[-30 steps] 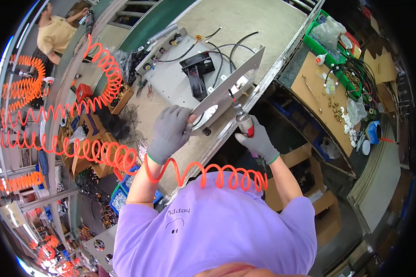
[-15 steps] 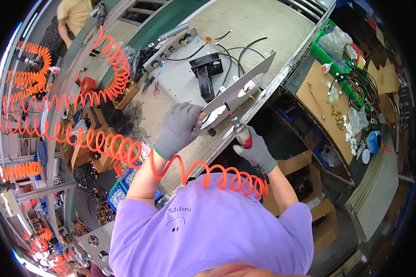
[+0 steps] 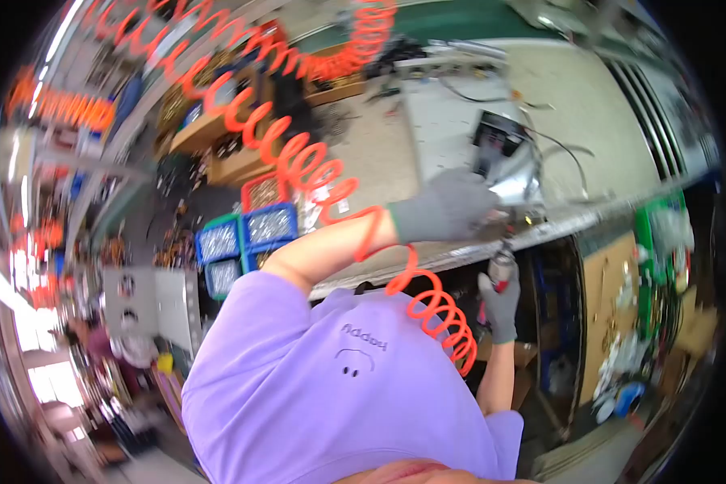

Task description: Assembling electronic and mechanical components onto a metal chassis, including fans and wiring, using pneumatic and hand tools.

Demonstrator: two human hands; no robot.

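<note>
My right hand (image 3: 502, 308), in a grey glove, is wrapped round a powered screwdriver (image 3: 502, 270) at the front edge of the bench. The tool's tip points away from me, toward the upright metal panel (image 3: 518, 184) of a grey sheet-metal chassis (image 3: 431, 121). My left hand (image 3: 452, 206), also gloved, reaches across from the left with its fingers closed at that panel, close to the tool's tip. Motion blur hides the exact contact there. A black fan unit (image 3: 496, 135) with loose cables stands on the chassis, just beyond my left hand.
An orange coiled air hose (image 3: 298, 153) hangs across my left forearm. Left of it are blue and red bins (image 3: 270, 226) of small hardware and cardboard boxes (image 3: 238, 165). At the right, a brown board (image 3: 609, 315) with loose parts lies beside a green tray (image 3: 647, 266).
The whole view has swung round, so the bench now lies more level and farther right. My left arm now stretches more sideways. The screwdriver stays in my right hand, pointing at the panel.
</note>
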